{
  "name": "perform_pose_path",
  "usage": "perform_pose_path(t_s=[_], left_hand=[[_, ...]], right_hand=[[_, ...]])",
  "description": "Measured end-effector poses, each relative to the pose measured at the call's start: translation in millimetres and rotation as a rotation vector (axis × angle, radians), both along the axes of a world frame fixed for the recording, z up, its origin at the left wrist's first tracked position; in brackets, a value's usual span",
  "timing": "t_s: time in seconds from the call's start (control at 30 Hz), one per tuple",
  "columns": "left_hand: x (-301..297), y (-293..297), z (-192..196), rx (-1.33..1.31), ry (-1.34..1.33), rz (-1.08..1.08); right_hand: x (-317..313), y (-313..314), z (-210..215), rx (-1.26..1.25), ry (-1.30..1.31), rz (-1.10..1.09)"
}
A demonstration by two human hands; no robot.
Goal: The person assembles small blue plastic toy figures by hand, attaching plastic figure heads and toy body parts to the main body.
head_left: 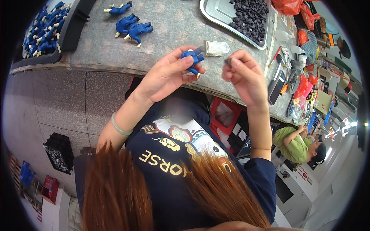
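Observation:
My left hand grips a small blue toy figure with pale feet, held up over the near edge of the grey worktable. My right hand is raised beside it, a little apart, pinching a tiny dark piece between thumb and forefinger. A jade-green bangle sits on my left wrist.
Three finished blue figures lie on the table beyond my hands. A black bin at far left holds several more. A metal tray of small dark pieces stands at the back right, a clear bag near it. Another person sits to the right.

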State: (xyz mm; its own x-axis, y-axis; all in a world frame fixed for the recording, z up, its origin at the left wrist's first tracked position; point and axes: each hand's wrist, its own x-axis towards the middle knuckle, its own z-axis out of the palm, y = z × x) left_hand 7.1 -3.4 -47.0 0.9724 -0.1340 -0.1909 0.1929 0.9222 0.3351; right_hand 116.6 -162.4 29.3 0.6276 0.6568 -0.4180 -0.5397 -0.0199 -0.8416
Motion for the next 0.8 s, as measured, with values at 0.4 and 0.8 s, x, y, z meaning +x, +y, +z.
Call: perform_pose_path(t_s=[0.4,0.8], left_hand=[[1,-6,15,0.442,-0.086,0.066],[-3,0,36,0.628,-0.183,-0.048]], right_hand=[[-6,9,-11,-0.035,0.281,0.093],[-9,-1,-7,0.094,0.633,0.186]])
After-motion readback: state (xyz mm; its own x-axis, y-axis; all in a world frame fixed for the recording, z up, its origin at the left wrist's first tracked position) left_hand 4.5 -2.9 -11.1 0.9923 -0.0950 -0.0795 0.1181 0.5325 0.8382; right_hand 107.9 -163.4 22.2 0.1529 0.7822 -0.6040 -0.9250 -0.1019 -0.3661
